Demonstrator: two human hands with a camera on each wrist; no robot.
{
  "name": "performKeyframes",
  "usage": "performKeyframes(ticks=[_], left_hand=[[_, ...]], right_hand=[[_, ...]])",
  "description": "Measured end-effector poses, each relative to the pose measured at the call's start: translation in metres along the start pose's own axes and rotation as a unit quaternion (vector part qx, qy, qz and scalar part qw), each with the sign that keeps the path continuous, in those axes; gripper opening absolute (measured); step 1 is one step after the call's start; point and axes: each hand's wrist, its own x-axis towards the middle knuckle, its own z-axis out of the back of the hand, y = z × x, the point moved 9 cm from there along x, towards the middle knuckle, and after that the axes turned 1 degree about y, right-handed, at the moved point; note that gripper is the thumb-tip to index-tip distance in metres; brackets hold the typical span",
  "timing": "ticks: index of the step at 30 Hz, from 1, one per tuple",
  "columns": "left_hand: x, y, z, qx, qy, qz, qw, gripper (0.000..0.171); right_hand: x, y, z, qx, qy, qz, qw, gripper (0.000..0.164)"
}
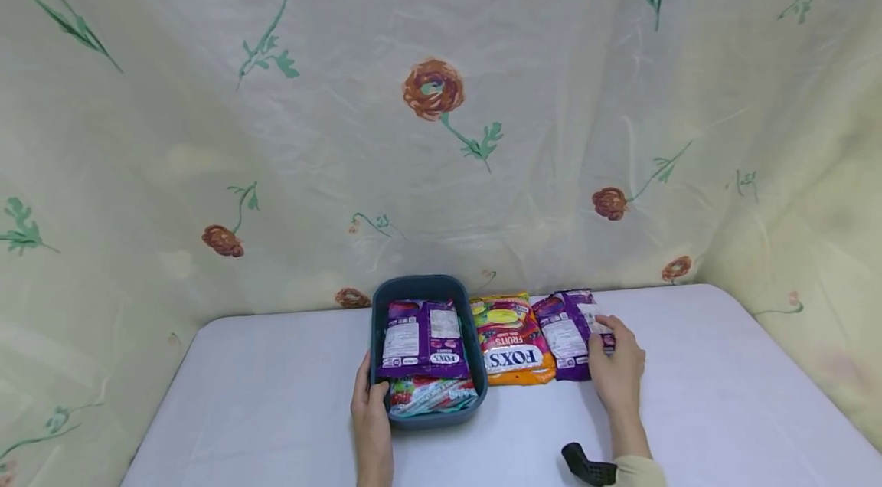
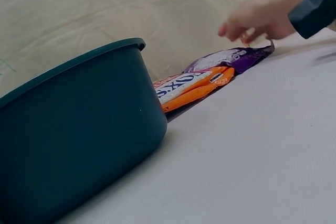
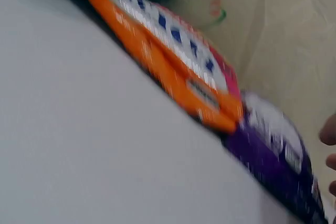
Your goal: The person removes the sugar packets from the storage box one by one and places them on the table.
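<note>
A dark teal plastic bin (image 1: 475, 364) stands near the middle of the table, with a purple Fox's candy bag (image 1: 420, 341) lying on a red, green and white packet (image 1: 434, 397) inside it. My left hand (image 1: 372, 418) holds the bin's near left side, thumb at the rim and fingers along the outside wall. Beside the bin lies an orange and red Fox's fruits candy bag (image 1: 513, 341). Further right is a second purple candy bag (image 1: 566, 338). Over its right edge hovers my right hand (image 1: 618, 368), fingers loosely bent and parted from the thumb.
A white cloth covers the table (image 1: 276, 395). Behind it hangs a pale flower-patterned curtain (image 1: 537, 188), close to the back edge. A black strap-like piece (image 1: 588, 465) sits by my right wrist.
</note>
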Motion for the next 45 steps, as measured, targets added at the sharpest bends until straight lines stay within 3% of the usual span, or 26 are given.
performKeyframes(ticks=[3,5,8,11,17,20,27,32,38,41,45], left_hand=[[-0.001,-0.001,0.000,0.001,-0.004,0.001,1.0000,0.060],[-0.001,-0.002,0.000,0.002,-0.006,-0.001,1.0000,0.060],[-0.001,-0.002,0.000,0.006,-0.008,0.002,0.9999,0.060],[-0.001,-0.002,-0.001,0.005,-0.009,0.003,0.9999,0.060],[-0.001,-0.002,0.001,0.005,-0.010,0.007,0.9999,0.061],[-0.001,-0.003,0.001,0.012,-0.011,0.007,0.9998,0.061],[-0.002,-0.002,0.001,0.016,-0.011,0.010,0.9998,0.061],[0.000,-0.002,0.001,0.009,-0.009,0.002,0.9999,0.060],[-0.001,-0.002,0.002,0.003,-0.006,-0.001,1.0000,0.059],[-0.001,-0.002,0.002,0.005,-0.006,-0.002,1.0000,0.059],[0.000,-0.002,0.000,-0.008,-0.003,-0.010,0.9999,0.059]], right_hand=[[-0.002,0.018,-0.007,0.067,0.002,-0.024,0.997,0.032],[-0.007,0.032,-0.021,0.127,0.052,-0.048,0.989,0.032],[-0.016,0.055,-0.047,0.206,0.153,-0.068,0.964,0.036],[-0.029,0.075,-0.067,0.255,0.226,-0.065,0.938,0.038],[-0.056,0.117,-0.091,0.326,0.307,-0.026,0.894,0.037],[-0.067,0.132,-0.098,0.331,0.334,-0.013,0.882,0.037],[-0.083,0.141,-0.109,0.270,0.370,-0.027,0.889,0.039],[-0.086,0.149,-0.115,0.264,0.389,-0.004,0.883,0.046],[-0.089,0.154,-0.127,0.252,0.410,-0.008,0.876,0.050],[-0.088,0.155,-0.134,0.225,0.408,-0.018,0.885,0.051],[-0.085,0.156,-0.143,0.155,0.389,-0.029,0.908,0.051]])
